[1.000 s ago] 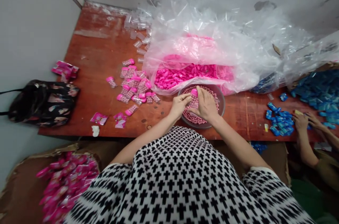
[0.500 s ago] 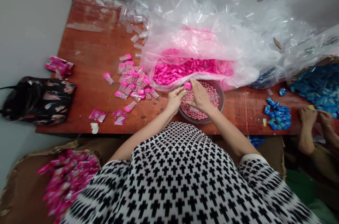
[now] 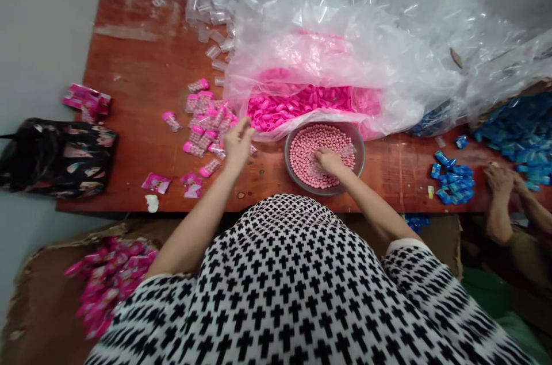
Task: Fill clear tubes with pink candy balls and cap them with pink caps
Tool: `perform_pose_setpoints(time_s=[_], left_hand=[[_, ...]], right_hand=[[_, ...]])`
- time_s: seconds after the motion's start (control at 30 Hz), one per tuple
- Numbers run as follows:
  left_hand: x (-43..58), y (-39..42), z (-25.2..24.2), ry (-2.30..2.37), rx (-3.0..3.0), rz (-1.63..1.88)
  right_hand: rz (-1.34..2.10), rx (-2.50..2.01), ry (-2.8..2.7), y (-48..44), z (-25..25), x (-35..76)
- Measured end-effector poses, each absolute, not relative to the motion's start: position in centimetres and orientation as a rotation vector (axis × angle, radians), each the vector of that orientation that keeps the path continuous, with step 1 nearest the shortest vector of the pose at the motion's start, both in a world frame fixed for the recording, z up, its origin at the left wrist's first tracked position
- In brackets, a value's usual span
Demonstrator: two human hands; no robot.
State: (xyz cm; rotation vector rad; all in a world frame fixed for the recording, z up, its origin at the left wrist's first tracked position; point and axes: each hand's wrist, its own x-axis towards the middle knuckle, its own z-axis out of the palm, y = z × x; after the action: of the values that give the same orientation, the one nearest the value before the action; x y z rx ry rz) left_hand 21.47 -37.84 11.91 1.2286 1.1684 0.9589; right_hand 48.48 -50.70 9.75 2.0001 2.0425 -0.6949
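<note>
My left hand (image 3: pixel 238 141) hovers with fingers spread over a heap of filled pink-capped vials (image 3: pixel 207 123) on the brown table (image 3: pixel 142 66). My right hand (image 3: pixel 328 161) is down in a round bowl (image 3: pixel 360 166) of small pink beads (image 3: pixel 308 149), fingers curled. A clear vial (image 3: pixel 347 151) seems to stick out of that hand to the right. Behind the bowl an opened clear plastic bag (image 3: pixel 388 66) shows a mass of loose pink caps (image 3: pixel 297 107).
Empty clear vials (image 3: pixel 213 46) lie at the back of the table. A black bag (image 3: pixel 56 152) and pink packets (image 3: pixel 86 100) sit at the left, more pink packets in a carton (image 3: pixel 107 279) below. Another person's hands (image 3: pixel 500 178) work among blue pieces (image 3: pixel 452 184) on the right.
Both hands held a pink-capped vial together over the bowl. Now my left hand has swung left to the vial heap and opened, and my right hand has dropped into the beads.
</note>
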Motion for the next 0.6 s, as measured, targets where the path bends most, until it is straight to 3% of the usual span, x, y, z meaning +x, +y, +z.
perform_pose_setpoints(time_s=[0.13, 0.3, 0.37, 0.47, 0.6], left_hand=[[26.9, -43.3, 11.4, 1.107, 1.480, 0.788], [31.1, -46.5, 11.2, 0.893, 1.655, 0.538], [32.1, -46.9, 11.2, 0.867, 1.663, 0.540], [32.9, -46.7, 11.1, 0.863, 1.740, 0.568], [32.6, -45.4, 10.7, 0.811, 1.806, 0.543]], right_hand=[[-1.116, 2.377, 1.932, -50.9, 9.1, 49.4], [-2.400, 2.794, 1.433, -52.3, 9.8, 50.3], [-2.604, 2.752, 1.374, -52.8, 10.5, 50.0], [-2.202, 2.619, 1.860, -52.7, 11.5, 49.9], [-1.007, 2.230, 2.348, -50.8, 12.3, 51.6]])
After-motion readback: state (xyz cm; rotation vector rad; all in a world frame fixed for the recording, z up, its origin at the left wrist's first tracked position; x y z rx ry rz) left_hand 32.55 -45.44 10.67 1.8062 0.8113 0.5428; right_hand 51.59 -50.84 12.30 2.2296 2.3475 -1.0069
